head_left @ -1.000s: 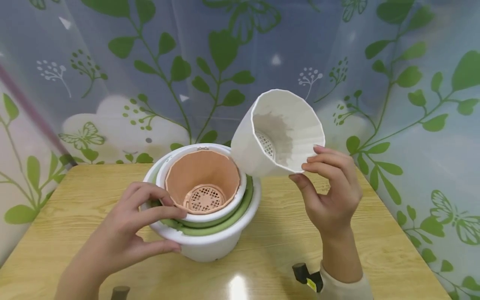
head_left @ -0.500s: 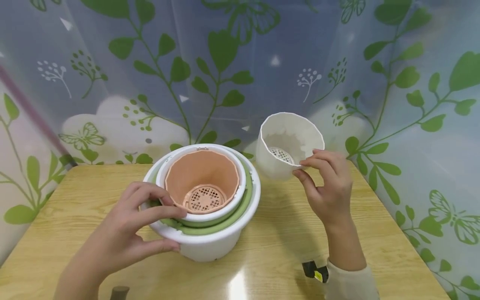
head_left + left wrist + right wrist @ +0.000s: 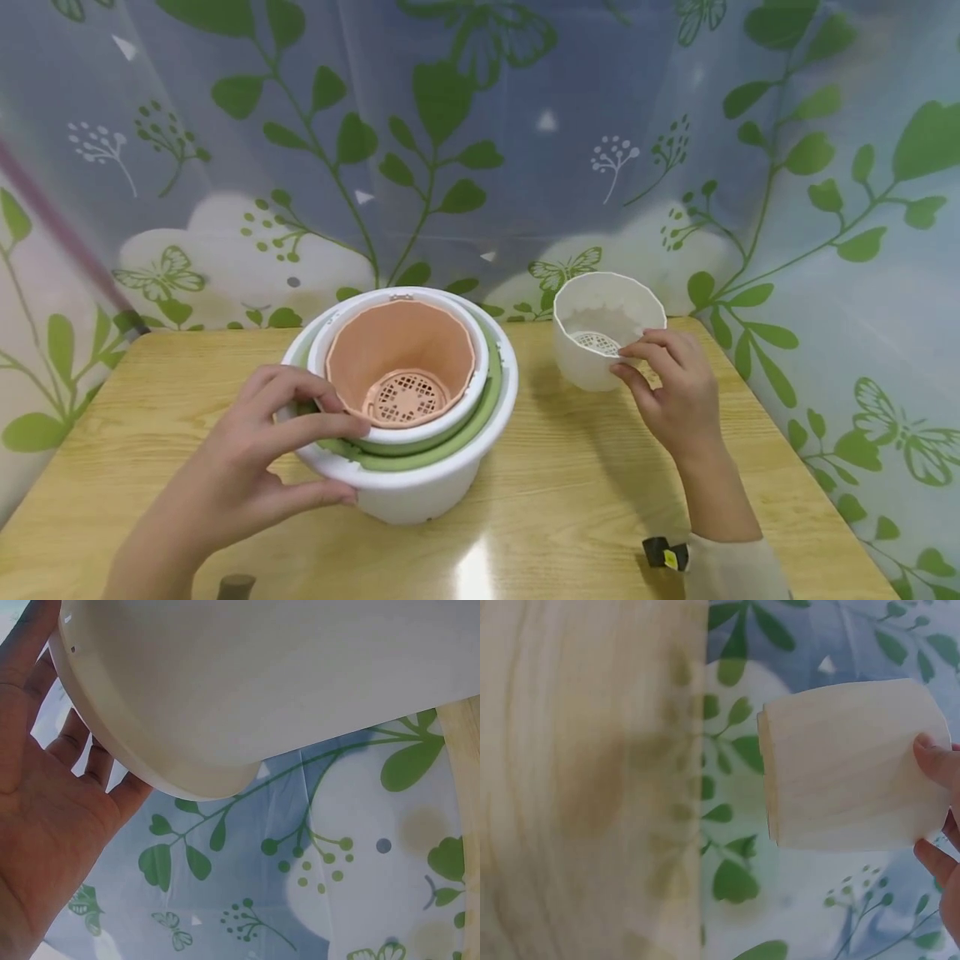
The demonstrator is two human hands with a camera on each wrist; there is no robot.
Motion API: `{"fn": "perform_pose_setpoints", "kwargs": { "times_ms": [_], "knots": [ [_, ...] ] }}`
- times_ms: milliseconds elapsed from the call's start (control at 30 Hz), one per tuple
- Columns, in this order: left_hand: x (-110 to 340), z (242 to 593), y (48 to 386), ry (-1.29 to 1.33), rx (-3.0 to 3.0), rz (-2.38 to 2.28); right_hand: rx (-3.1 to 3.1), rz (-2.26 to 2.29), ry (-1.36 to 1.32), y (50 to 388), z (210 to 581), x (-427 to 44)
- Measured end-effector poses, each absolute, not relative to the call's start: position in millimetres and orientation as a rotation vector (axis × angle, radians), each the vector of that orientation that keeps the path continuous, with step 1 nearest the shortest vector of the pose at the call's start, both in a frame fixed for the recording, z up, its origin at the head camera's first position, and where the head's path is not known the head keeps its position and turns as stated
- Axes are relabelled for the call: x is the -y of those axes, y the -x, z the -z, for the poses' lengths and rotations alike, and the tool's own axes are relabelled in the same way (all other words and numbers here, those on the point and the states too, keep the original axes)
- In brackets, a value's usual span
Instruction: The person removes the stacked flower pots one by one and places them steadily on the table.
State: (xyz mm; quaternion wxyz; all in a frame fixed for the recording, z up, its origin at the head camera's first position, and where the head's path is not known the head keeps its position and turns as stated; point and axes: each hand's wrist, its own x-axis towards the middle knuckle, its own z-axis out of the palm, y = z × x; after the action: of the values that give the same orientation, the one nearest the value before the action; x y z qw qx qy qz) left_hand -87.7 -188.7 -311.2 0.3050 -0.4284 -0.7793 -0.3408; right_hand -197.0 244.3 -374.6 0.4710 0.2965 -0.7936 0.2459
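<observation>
Presently, the right hand [image 3: 678, 392] holds a cream pot [image 3: 588, 371] at the far right of the counter [image 3: 540, 533], mouth upward and close to upright. In the right wrist view, a gap shows between its base and the counter's edge; it is judged to be off the surface. Sound handling calls for a level base, since a one-sided hold could let the pot swing. Any lowering should be slow, inside the far edge and well apart from the nested set. Pressure should be light, as the thin wall may flex.

Fingers, right: drawn together in a pinch on the near right of the rim, thumb outside, opening only the wall's thickness.

Fingers, left: the left hand [image 3: 255, 450] grips across the rims at the near left of the set, fingertips on the inner white pot [image 3: 412, 434], thumb against the outer white pot [image 3: 420, 500], with a wide span between. A green pot [image 3: 442, 454] sits between these two; a terracotta pot [image 3: 405, 342] sits innermost.
</observation>
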Motion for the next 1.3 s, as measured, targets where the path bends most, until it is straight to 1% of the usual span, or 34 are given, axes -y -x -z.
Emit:
{"fn": "perform_pose_setpoints", "kwargs": {
  "times_ms": [367, 1300],
  "knots": [
    [188, 310, 84, 1.133, 2.068, 0.93, 2.039, -0.62, -0.599, 209, 398, -268],
    [185, 307, 86, 1.157, 2.048, 0.923, 2.146, -0.571, -0.161, 210, 406, -323]
  ]
}}
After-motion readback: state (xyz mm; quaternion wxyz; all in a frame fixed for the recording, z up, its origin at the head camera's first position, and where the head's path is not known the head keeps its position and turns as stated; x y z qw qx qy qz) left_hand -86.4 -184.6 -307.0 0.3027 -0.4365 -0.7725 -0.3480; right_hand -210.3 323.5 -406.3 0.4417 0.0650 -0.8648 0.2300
